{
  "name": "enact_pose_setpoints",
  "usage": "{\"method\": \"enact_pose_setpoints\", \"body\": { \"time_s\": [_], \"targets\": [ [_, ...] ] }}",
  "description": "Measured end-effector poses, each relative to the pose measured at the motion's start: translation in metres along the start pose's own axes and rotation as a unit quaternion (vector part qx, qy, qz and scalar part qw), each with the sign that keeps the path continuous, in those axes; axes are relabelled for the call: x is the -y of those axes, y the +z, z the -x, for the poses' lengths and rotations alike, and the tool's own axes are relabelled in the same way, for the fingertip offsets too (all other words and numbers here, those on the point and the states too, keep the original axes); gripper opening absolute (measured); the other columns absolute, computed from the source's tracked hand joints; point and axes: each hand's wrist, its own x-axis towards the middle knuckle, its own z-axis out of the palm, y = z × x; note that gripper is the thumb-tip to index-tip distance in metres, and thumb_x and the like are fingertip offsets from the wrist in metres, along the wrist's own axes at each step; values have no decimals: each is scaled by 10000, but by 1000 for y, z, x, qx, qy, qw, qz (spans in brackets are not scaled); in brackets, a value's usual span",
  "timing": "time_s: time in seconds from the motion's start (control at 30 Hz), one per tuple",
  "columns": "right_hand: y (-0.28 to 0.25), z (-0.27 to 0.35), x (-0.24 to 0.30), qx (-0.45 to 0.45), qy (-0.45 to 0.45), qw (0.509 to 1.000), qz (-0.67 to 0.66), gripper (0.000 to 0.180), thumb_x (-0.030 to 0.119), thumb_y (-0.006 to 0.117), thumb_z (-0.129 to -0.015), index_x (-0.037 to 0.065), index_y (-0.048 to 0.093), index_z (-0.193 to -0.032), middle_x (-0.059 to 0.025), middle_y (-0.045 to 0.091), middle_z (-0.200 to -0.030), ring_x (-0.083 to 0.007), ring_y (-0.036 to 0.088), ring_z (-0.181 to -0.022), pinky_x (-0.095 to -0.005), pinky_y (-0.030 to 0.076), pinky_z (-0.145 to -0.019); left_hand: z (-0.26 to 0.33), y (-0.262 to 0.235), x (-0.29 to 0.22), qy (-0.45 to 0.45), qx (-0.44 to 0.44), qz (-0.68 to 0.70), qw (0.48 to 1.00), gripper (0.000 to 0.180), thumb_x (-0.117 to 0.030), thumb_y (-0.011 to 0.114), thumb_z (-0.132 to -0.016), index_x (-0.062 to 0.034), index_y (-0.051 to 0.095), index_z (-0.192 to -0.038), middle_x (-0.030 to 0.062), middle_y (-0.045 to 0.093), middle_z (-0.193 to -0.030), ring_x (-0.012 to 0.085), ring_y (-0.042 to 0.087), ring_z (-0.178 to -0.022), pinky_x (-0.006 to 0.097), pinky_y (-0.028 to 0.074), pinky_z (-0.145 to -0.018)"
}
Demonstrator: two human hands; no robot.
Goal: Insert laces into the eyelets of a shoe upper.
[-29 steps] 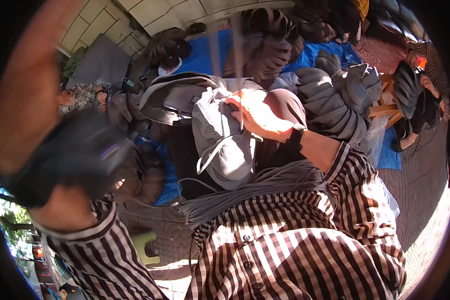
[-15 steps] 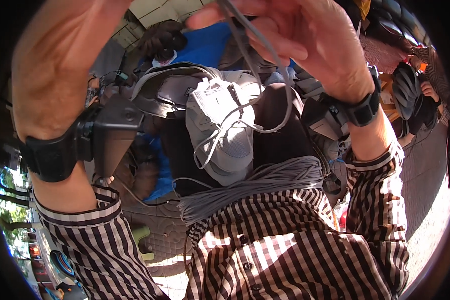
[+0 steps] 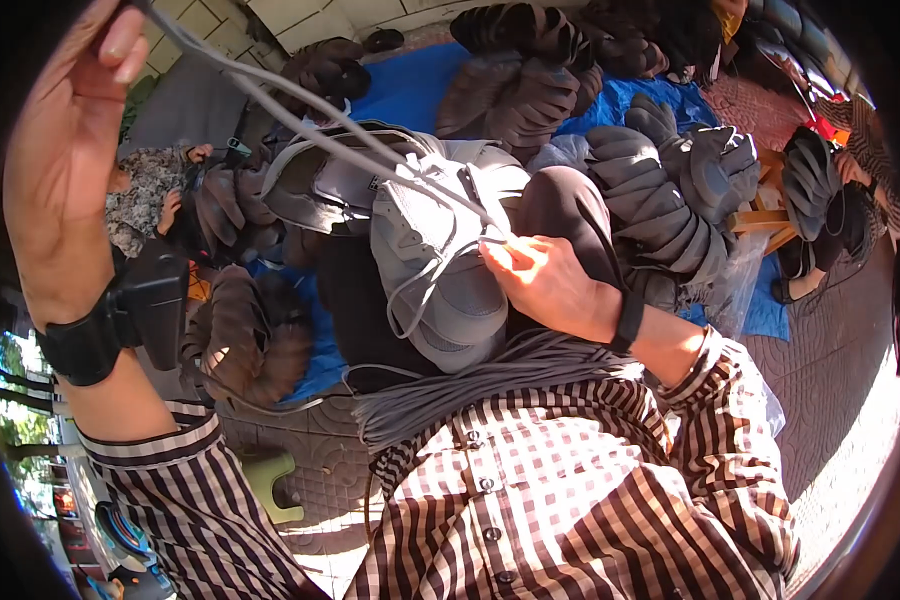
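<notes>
A grey sneaker [image 3: 450, 310] lies across my dark-trousered lap, toe toward me. A pair of grey shoelace strands [image 3: 310, 125] runs taut from the shoe up to the far left. At that end my left hand [image 3: 70, 130] is raised with curled fingers closed around the lace, partly cut off by the picture's edge. My right hand [image 3: 550, 280] pinches the lace low at the shoe's right side. A loose loop of lace hangs over the toe. Behind this shoe rests another grey shoe [image 3: 300, 190], opening upward. A thick bundle of grey laces [image 3: 500, 385] lies across my waist.
Rows of dark shoes [image 3: 520, 90] lie on blue sheeting [image 3: 405, 85] ahead. Grey shoes [image 3: 660, 210] are stacked at right near a wooden stool [image 3: 765, 220]. Other people sit at far left and far right. A green plastic stool [image 3: 270, 485] stands at lower left.
My right hand has come down from above the shoe to its right side. My left hand has shifted outward to the left, and the lace is now stretched straight toward it.
</notes>
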Motion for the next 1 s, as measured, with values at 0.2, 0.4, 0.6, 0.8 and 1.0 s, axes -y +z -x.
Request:
{"method": "enact_pose_setpoints", "body": {
  "time_s": [0.2, 0.4, 0.6, 0.8, 1.0],
  "targets": [
    [13, -4, -3, -9, -34, 998, 58, 230, 13, 611, -799, -10, 566, -1024, -73, 620, -828, -226, 632, -688, -342, 503, -606, 6, -12, 6, 15, 28, -73, 997, 302, -72, 527, -954, 93, 559, -1205, 204, 558, -1255, 125, 477, -713, 226, 427, -680],
    [9, 11, -7, 42, 77, 996, 20, 184, 76, 634, -790, 28, 585, -960, -96, 623, -782, -259, 628, -615, -364, 484, -532, 29, -6, 8, 45, -19, -168, 985, 296, -70, 529, -951, 94, 559, -1196, 204, 559, -1252, 129, 492, -725, 229, 433, -684],
    [-17, 9, -22, -3, 112, 992, -63, 152, 116, 624, -844, 31, 594, -967, -84, 580, -698, -226, 589, -563, -317, 474, -535, 37, 21, 18, 88, -51, -238, 966, 289, -68, 530, -949, 94, 559, -1187, 203, 559, -1248, 133, 506, -738, 232, 440, -688],
    [-129, -74, -27, -52, 218, 796, -562, 290, 269, 604, -945, 21, 620, -1093, 28, 523, -640, -49, 489, -571, -197, 371, -505, 53, 18, 13, 118, -95, -339, 928, 283, -65, 532, -946, 94, 558, -1178, 202, 560, -1245, 137, 521, -750, 236, 446, -693],
    [-200, -141, 27, 135, 267, 800, -520, 254, 223, 611, -950, -7, 630, -1056, -36, 669, -853, -36, 469, -511, -178, 365, -459, 22, 30, 46, 169, -115, -392, 897, 276, -63, 534, -944, 95, 558, -1169, 201, 561, -1241, 141, 535, -763, 239, 452, -697]
  ]
}}
